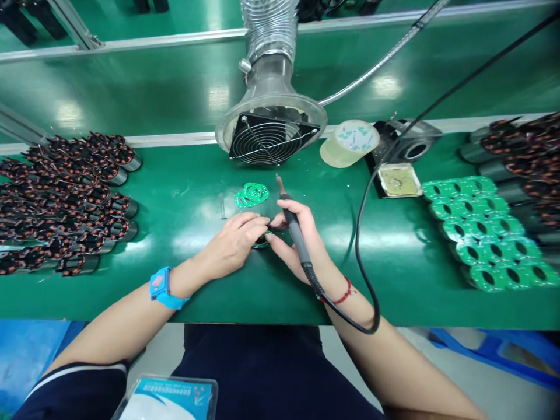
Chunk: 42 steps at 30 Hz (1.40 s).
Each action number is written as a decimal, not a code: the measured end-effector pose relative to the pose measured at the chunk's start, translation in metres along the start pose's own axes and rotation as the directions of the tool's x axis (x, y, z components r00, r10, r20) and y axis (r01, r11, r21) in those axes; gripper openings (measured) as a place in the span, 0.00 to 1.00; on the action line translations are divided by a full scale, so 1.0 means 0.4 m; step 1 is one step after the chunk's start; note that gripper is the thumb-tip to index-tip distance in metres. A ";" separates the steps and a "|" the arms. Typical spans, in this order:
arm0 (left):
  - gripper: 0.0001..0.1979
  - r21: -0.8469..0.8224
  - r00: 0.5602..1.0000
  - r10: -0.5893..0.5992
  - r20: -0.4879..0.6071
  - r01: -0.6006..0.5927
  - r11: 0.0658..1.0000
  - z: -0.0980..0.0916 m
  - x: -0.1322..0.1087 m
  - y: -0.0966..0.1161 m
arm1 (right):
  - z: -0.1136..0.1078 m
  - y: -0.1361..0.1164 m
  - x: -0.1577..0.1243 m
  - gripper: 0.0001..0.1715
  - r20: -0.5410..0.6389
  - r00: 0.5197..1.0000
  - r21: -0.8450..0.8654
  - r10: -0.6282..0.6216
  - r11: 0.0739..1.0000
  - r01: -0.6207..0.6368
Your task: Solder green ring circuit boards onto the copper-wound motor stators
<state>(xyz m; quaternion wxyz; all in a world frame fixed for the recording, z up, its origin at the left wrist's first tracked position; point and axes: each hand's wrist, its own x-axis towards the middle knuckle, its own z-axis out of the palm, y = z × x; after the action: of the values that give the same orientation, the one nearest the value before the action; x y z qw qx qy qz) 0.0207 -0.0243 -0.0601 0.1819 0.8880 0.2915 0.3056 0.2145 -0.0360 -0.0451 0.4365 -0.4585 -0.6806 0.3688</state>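
Observation:
A soldering iron (298, 239) rests in my right hand (310, 233), its tip pointing up and away toward the fan. That hand's thumb and fingertips also reach a small round part with a green circuit board (261, 241). Fingers curled, my left hand (231, 245) holds this part from the other side and hides most of it. Just beyond my hands lies a small pile of loose green circuit boards (252, 195). A thin clear strip (222, 206) sits left of the pile.
A fume hood with a fan (271, 139) hangs ahead. Behind to the right stand a tape roll (347, 146) and a soldering iron stand with sponge (398, 179). Wound motor parts (74, 204) crowd the left; green board panels (485, 233) and more motor parts (525, 169) the right.

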 end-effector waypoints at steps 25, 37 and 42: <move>0.30 -0.266 0.899 -0.438 0.007 0.424 0.866 -0.001 0.013 0.020 | 0.038 0.007 0.004 0.20 -0.150 0.986 -0.029 0.068 0.997 -0.074; 0.24 0.043 0.878 -0.425 -0.219 0.444 0.895 0.022 -0.004 0.052 | 0.070 0.013 -0.010 0.21 -0.239 0.966 -0.032 0.098 0.994 -0.109; 0.19 0.099 0.901 -0.396 -0.176 0.416 0.904 0.014 -0.001 0.056 | 0.073 0.011 -0.005 0.20 -0.255 0.965 -0.056 0.059 0.996 -0.076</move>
<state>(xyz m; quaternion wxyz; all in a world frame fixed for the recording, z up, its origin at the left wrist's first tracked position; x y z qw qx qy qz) 0.0331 -0.0425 -0.0535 0.1591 0.7918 0.5033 0.3073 0.1892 -0.0396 -0.0599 0.4917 -0.5386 -0.6150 0.2998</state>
